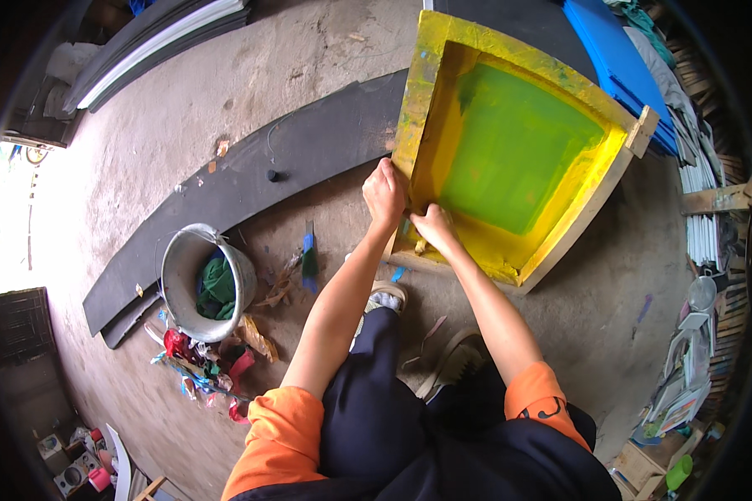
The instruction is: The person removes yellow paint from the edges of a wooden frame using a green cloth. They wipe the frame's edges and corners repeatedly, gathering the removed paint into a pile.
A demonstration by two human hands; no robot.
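A wooden screen-printing frame (416,125) stands tilted in front of me, its inside smeared yellow around a green mesh panel (518,142). My left hand (384,194) is closed on the frame's left rail, near the lower left corner. Just right of it, my right hand (435,227) reaches over the inside of that corner. Its fingers are pinched together against the inner side of the rail; whatever is between them is hidden. A small yellowish lump (420,247) sits below the right hand in the corner.
A long black sheet (309,150) lies on the concrete floor. A grey bucket (170,275) with green cloth (216,288) stands at left, beside colourful scraps (200,359). Blue sheets (618,71) are stacked behind the frame; papers and plastic items line the right wall. My shoes are below the frame.
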